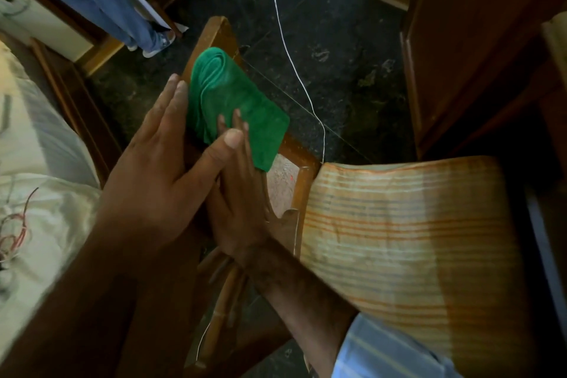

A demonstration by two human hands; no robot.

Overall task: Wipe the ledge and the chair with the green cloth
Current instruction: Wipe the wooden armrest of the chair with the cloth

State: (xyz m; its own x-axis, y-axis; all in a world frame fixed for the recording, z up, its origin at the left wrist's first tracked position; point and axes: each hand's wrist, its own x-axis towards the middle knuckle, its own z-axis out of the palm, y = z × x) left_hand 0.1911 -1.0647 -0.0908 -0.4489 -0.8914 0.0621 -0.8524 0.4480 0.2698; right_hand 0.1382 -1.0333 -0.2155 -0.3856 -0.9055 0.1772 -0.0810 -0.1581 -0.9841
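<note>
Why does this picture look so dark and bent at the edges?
Head view: the room is dim, so the left hand and right hand on the green cloth look murky; a bright patch falls on the striped chair cushion. The wide-angle lens curves the wooden door and chair frame. The near forearms and the bed are blurred.

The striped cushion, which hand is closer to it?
Right. The right hand lies on the green cloth beside the striped cushion; the left hand sits farther out.
</note>
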